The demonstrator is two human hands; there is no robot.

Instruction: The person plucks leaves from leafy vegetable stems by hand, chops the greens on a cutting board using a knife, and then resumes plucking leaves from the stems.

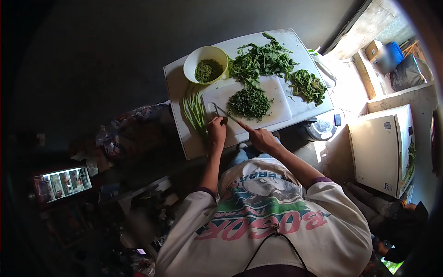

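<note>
Dim wall [286, 16] beyond white table [304, 60]; right hand [263, 140] closed around knife [226, 112], left hand [217, 130] curled, hold unclear.

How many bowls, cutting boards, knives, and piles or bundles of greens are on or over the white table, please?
Bowl: 1
Cutting board: 1
Knife: 1
Leafy-green piles: 2, the larger pile and the smaller pile
Chopped-green heaps: 2, the heap on the board and the heap in the bowl
Bundle of long green stalks: 1
Total: 8

Harsh daylight glare at upper right, deep shadow across the left, fisheye bending and darkened corners.
</note>
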